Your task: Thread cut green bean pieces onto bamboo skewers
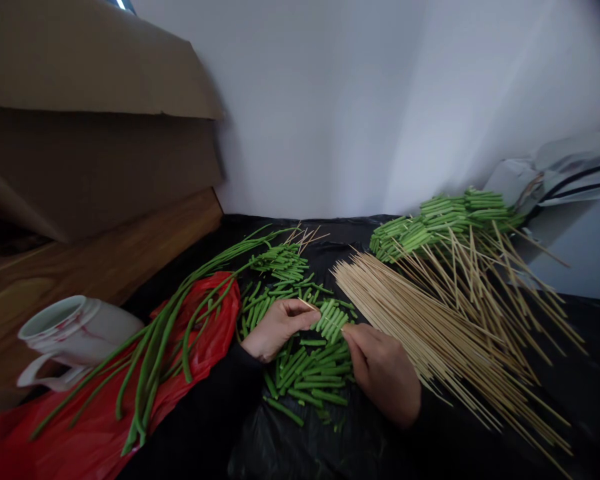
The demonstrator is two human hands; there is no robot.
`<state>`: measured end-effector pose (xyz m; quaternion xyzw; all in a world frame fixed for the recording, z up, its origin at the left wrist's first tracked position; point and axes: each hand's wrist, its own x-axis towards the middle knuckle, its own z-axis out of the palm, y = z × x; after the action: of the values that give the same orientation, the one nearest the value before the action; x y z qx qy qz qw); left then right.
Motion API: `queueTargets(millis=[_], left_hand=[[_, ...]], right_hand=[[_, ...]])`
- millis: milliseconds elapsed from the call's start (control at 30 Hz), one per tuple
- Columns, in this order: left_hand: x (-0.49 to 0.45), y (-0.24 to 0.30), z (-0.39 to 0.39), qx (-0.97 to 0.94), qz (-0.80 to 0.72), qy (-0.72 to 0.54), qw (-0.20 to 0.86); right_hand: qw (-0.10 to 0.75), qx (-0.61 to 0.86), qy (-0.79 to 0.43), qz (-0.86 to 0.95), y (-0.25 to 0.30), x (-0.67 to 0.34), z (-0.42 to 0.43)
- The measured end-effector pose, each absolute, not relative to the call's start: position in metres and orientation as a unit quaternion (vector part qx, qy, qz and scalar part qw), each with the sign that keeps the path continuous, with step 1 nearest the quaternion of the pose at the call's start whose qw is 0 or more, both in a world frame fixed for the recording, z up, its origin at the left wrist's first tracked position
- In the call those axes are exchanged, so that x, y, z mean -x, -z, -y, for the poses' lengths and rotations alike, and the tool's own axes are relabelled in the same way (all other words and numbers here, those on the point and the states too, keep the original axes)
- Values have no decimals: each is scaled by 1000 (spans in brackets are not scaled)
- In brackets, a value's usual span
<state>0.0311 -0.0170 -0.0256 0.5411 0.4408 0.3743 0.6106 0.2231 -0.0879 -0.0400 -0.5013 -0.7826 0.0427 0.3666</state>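
Between my two hands is a row of cut long bean pieces (331,320), side by side on a thin bamboo skewer (308,305). My left hand (280,327) pinches the skewer at the left end of the row. At the right end, the closed fingertips of my right hand (385,373) grip the skewer close to the last piece. Loose cut bean pieces (315,377) lie in a heap just below and around my hands. Behind my left hand, a small pile of bean pieces on skewers (283,262) rests on the black plastic sheet (265,440).
Bare bamboo skewers (420,327) lie fanned out at right. Behind them is a stack of filled bean skewers (445,220). Whole long beans (155,340) stretch across a red plastic bag (205,353) at left, near a white mug (85,333). A cardboard box (100,167) stands back left, against a white wall (330,107).
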Motion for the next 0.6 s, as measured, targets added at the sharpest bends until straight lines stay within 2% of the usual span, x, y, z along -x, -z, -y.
queueTargets(millis=[200,300,433,600], left_hand=[[-27,20,15,-558,-431,-390,593],[-16,16,9,-549,-457,-442,542],[-6,17,0,-615,-502,-462,396],[-7,22,3,-798,-501,-295,159]], right_hand=[[382,501,-27,776,36,-227,84],[396,514,-6,761,34,-234,80],[399,524,-14,753,34,-240,76],[395,519,-18,758,35,-237,79]])
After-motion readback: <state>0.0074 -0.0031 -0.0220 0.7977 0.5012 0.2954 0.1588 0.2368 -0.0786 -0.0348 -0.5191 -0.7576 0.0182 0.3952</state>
